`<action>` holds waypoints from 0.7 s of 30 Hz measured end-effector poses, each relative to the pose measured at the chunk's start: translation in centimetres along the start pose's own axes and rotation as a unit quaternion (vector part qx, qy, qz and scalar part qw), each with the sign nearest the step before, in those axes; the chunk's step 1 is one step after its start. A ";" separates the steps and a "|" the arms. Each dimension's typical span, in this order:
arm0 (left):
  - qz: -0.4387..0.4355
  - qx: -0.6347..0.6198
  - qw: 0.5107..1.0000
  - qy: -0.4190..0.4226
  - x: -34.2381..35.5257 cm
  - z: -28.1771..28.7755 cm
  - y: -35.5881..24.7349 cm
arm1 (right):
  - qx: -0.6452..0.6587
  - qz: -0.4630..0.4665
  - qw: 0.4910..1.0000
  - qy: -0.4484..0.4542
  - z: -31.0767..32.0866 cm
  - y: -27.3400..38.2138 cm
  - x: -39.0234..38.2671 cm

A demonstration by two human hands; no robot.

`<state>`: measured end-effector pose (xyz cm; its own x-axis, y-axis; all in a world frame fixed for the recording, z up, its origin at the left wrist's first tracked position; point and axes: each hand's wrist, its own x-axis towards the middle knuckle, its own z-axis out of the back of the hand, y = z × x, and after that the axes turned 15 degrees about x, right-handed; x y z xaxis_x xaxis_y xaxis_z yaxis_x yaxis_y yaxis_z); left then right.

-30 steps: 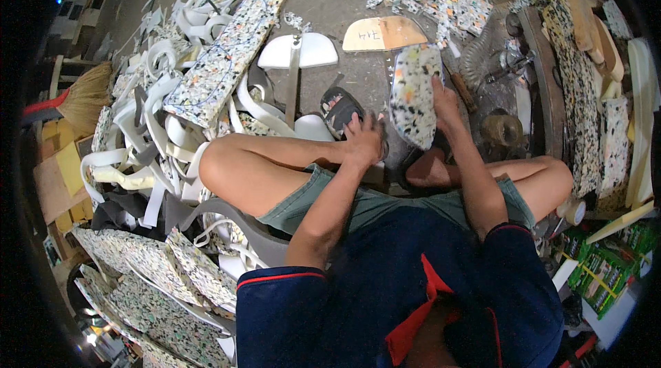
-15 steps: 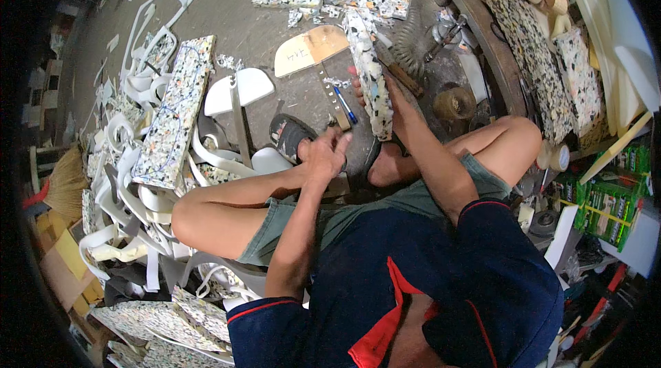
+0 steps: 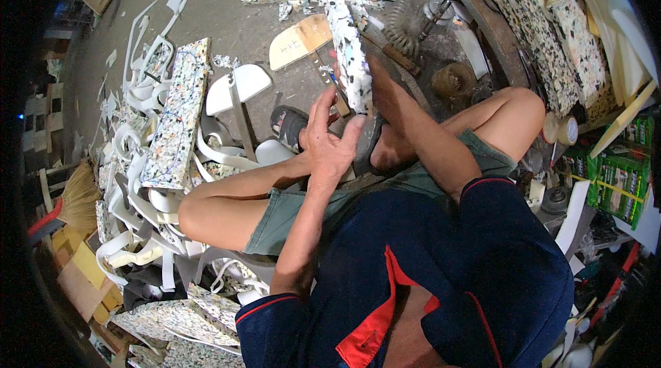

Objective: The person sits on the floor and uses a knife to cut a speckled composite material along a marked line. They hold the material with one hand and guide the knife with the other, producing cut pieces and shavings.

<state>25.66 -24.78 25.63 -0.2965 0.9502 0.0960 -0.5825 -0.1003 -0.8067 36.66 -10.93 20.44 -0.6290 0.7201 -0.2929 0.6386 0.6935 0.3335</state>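
A speckled foam piece [image 3: 350, 51] in white, black and orange is held on edge in front of me, narrow side up. My right hand [image 3: 380, 82] grips it from the right; most of those fingers are hidden behind the foam. At its near end, my left hand [image 3: 329, 144] is open, fingers apart, with the thumb tip close to the foam's lower corner. Whether the thumb touches it, I cannot tell. Just beyond my left fingers, a blue pen [image 3: 333, 79] lies partly covered on the floor beside a strip [image 3: 342, 104].
A half-round wooden template [image 3: 299, 41] and a white half-round piece [image 3: 239, 88] lie ahead. A marked foam slab [image 3: 177, 117] rests on heaped offcuts at left. Right of the foam are a coiled hose [image 3: 401, 27], a round tin [image 3: 452, 81] and a curved wooden edge [image 3: 485, 10].
My left hand has risen from beside my foot to the foam's near end, its fingers spreading. The foam has shifted slightly left in my right hand, and the whole view has moved a little.
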 end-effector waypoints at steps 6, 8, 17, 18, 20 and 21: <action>0.018 0.025 0.999 -0.014 0.8 -0.3 -2.0 | -0.011 0.051 0.995 -0.081 -1.8 -0.8 0.3; 0.009 0.062 0.998 -0.008 0.8 -0.1 -2.6 | 0.024 0.049 0.997 -0.048 -1.9 -0.6 0.4; -0.121 0.116 0.979 -0.117 0.5 -0.6 -4.2 | 0.203 0.007 0.950 0.239 5.2 -2.3 2.6; -0.132 0.109 0.978 -0.118 0.5 -0.9 -4.4 | 0.207 -0.007 0.937 0.280 7.0 -2.0 3.5; -0.151 0.107 0.976 -0.115 0.2 -1.2 -4.5 | 0.237 -0.074 0.910 0.332 7.4 -1.3 4.1; -0.162 0.110 0.974 -0.110 0.0 -1.3 -4.6 | 0.225 -0.044 0.924 0.306 7.6 -0.7 4.5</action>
<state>29.32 -23.91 28.63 -0.2117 0.8583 0.4675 -0.8132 0.1106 -0.5713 36.71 -7.99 12.07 -0.7319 0.6090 0.3058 0.6067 0.7866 -0.1145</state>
